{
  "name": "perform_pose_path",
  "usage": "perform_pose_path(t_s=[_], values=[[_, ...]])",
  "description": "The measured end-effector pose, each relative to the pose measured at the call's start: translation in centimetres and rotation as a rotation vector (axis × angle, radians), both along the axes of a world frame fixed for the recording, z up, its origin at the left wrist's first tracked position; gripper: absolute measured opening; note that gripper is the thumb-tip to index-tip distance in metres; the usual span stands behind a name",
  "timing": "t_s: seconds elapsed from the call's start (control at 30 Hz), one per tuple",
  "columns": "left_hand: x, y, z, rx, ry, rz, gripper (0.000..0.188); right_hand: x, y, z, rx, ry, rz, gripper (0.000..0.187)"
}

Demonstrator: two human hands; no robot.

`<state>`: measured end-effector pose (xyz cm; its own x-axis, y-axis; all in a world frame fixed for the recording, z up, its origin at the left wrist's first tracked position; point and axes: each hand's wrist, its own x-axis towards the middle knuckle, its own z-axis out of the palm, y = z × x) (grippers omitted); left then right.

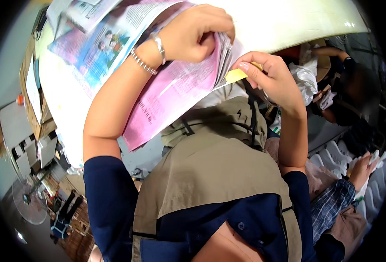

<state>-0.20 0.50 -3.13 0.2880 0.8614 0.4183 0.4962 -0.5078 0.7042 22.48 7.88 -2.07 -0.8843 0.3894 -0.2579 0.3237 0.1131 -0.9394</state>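
Observation:
Folded pink newspaper [175, 89] lies across the near edge of the pale table, its layered folds bunched at the right end. My left hand [197, 35], with two bracelets on the wrist, is closed over that bunched end, fingers curled round the paper. Just right of it, my right hand [267, 76] pinches a small yellow strip [236, 75] between thumb and fingers, touching the paper's folded corner. What the yellow strip is made of, I cannot tell. More printed sheets [101, 48], blue and pink, spread under and beyond my left forearm.
The pale table [298, 22] curves away ahead. At the right, another person in dark clothes handles items beside a white plastic bag [306, 81]; a plaid sleeve [335, 214] shows lower down, near several white rounded objects [333, 155]. Cartons and a standing fan [29, 201] are at the left.

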Motion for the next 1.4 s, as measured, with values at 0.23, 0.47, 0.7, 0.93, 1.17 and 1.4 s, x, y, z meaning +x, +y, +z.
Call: perform_pose_path(t_s=[0.23,0.47,0.7,0.93,1.17,1.4], values=[[-1.3,-1.4,-0.1,-0.236,-0.426,0.005,0.008,-2.1,-7.8,-0.1,-0.263,-0.018,0.022,0.017],[-1.4,0.0,-1.5,-0.148,-0.46,-0.045,0.005,-4.0,-16.3,-2.6,-0.217,0.127,0.206,0.021],[-0.8,-0.9,0.8,-0.199,-0.183,-0.013,0.011,0.5,-10.5,-2.1,-0.464,-0.024,0.247,0.02],[0.4,0.9,0.5,0.131,0.057,-0.066,0.013,8.6,-3.5,-4.5,-0.666,0.448,-0.561,0.04],[0.2,0.1,0.6,-0.067,0.038,-0.038,0.029,2.9,-4.8,-3.1,-0.605,0.452,-0.545,0.047],[0.1,0.3,0.9,-0.053,0.083,-0.059,0.027,1.1,-6.1,-1.4,-0.601,0.5,-0.478,0.041]])
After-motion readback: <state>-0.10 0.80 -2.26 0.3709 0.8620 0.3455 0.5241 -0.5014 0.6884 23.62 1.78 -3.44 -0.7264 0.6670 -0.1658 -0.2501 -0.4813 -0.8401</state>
